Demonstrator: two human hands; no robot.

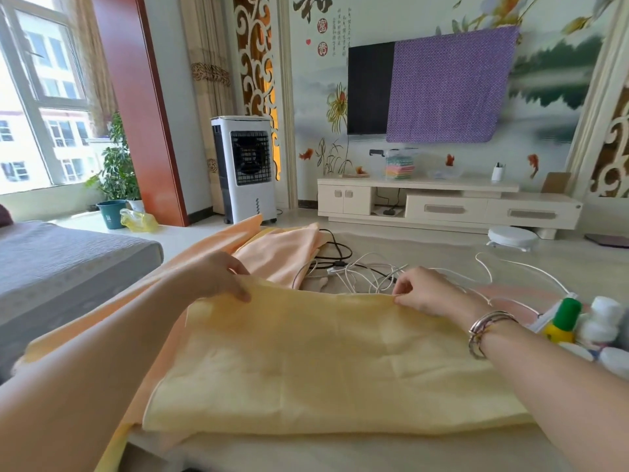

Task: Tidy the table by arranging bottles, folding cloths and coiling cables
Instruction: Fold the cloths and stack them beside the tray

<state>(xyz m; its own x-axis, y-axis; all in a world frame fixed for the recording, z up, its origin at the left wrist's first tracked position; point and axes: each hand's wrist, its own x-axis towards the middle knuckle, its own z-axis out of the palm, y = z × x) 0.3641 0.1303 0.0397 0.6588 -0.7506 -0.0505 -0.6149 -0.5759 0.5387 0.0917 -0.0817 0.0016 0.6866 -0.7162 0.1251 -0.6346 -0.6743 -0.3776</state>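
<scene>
A pale yellow cloth lies spread flat on the table in front of me. My left hand pinches its far left corner, and my right hand pinches its far right corner. Beyond it lies a peach cloth, partly under the yellow one. A tangle of white and black cables sits behind the cloth's far edge. At the right edge stand a green-capped yellow bottle and white bottles.
A grey sofa runs along the left. Farther off are an air cooler, a TV stand and a white robot vacuum on the floor. The table's front edge is bare.
</scene>
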